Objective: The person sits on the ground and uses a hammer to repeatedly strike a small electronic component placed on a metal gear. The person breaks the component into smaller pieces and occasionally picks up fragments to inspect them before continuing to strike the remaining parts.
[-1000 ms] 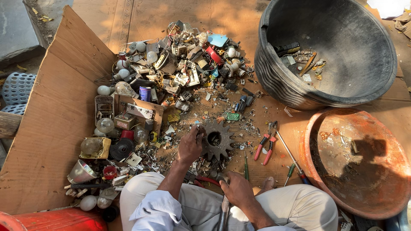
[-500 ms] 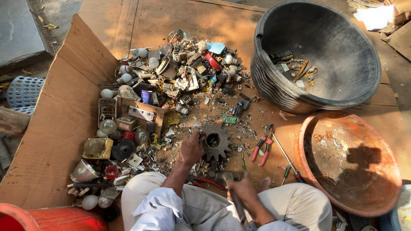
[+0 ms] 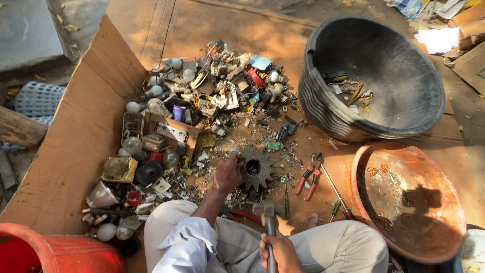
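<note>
Since a moment ago the right hand (image 3: 277, 248) has drawn back toward the lap, fingers wrapped around the handle of a grey metal hammer (image 3: 268, 215) whose head sits below the dark toothed metal gear (image 3: 256, 168). Left hand (image 3: 227, 174) rests curled against that gear's left edge, amid small scrap on the cardboard sheet (image 3: 65, 156).

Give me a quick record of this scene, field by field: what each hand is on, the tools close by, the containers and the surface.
Left hand: resting on the toothed metal gear
Right hand: gripping the hammer, head raised near the gear
Nearby tools: red-handled pliers, green-handled screwdriver
Scrap pile: bulbs, small electrical parts
Containers: black tub, orange basin
Surface: flattened cardboard
</note>
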